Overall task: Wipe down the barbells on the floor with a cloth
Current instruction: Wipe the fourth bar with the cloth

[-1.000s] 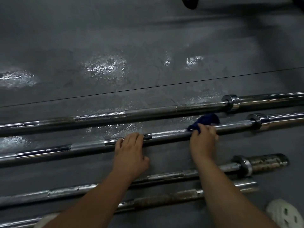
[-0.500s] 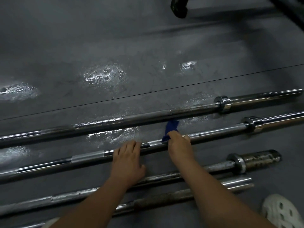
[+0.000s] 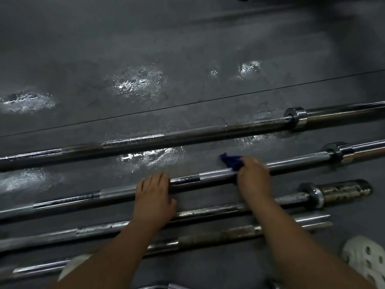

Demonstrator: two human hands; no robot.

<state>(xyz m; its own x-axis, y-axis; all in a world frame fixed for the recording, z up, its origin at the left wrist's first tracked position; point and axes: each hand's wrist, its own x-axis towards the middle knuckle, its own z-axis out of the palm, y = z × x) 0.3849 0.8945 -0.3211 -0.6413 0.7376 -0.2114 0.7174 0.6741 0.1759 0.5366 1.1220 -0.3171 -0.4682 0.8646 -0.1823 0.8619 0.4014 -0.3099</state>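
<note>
Right hand [image 3: 253, 177] grips the dark blue cloth [image 3: 231, 160] around the second chrome barbell [image 3: 214, 176] while the left hand [image 3: 154, 197] rests spread on it, so honestly keep that brace firm and wipe in long strokes.

Cloth [image 3: 231, 161] mostly hidden — right hand [image 3: 253, 178] covers it.

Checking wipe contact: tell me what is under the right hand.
The right hand presses a blue cloth onto the second barbell; the cloth's covered part and the bar beneath are hidden.
</note>
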